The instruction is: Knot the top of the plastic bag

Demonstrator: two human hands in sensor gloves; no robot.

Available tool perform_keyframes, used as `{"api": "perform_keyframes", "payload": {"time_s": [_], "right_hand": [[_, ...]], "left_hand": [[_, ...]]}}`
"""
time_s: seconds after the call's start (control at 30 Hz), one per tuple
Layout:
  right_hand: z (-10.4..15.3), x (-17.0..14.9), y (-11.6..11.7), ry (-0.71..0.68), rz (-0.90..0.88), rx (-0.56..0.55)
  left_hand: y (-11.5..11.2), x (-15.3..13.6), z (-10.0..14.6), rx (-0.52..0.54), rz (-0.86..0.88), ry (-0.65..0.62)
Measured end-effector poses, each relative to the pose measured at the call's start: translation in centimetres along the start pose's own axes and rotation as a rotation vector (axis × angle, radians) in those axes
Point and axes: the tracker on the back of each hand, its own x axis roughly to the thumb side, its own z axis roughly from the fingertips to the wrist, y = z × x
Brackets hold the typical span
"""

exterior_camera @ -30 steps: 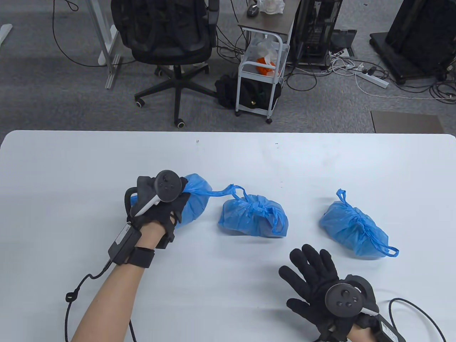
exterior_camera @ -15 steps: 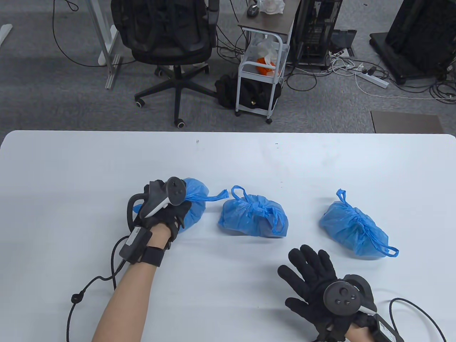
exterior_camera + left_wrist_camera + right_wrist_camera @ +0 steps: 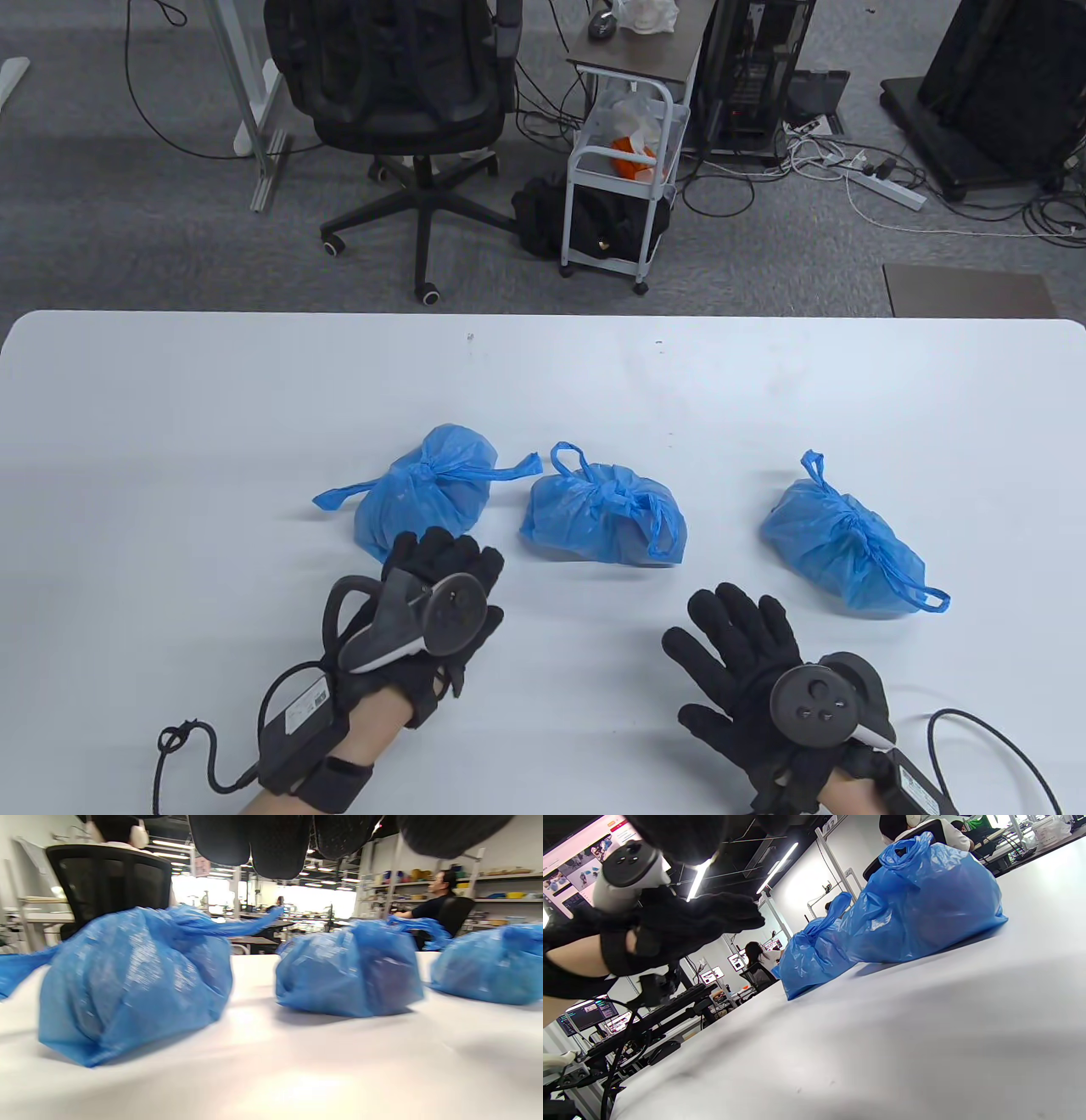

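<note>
Left hand (image 3: 433,594) grip empty, fingers spread flat just short of the left bag (image 3: 428,484), no contact visible. Right hand (image 3: 751,671) grip also empty, splayed on the surface (image 3: 170,407), apart from all bags. Left bag's top looks knotted, tails out both sides; middle bag (image 3: 602,514) and right bag (image 3: 840,543) tied too. Task looks finished. Each bag bulges with contents, unidentifiable through blue plastic.

Three knotted blue bags (image 3: 604,514) on white table (image 3: 170,407), left hand (image 3: 437,607) seemingly off them, right hand (image 3: 747,671) flat
</note>
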Motion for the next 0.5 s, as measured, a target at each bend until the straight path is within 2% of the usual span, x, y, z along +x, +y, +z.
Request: {"api": "perform_keyframes", "payload": {"time_s": [0.13,0.17,0.23,0.33,0.43,0.5], "right_hand": [[0.0,0.0,0.0,0.000,0.000,0.004],[0.0,0.0,0.0,-0.001,0.001,0.005],[0.0,0.0,0.0,-0.001,0.003,0.005],[0.0,-0.1,0.0,0.002,0.000,0.007],[-0.1,-0.1,0.0,0.007,-0.007,0.005],[-0.1,-0.1,0.1,0.009,-0.010,0.005]], "left_hand": [[-2.4,1.8,1.8,-0.022,0.007,-0.067],[-2.9,1.8,1.9,0.000,0.009,-0.078],[-3.4,1.5,1.9,0.019,0.015,-0.066],[-3.7,1.3,1.8,-0.014,0.074,-0.066],[-4.3,1.4,2.0,-0.015,0.030,-0.075],[-4.5,1.5,2.3,-0.004,0.049,-0.116]]}}
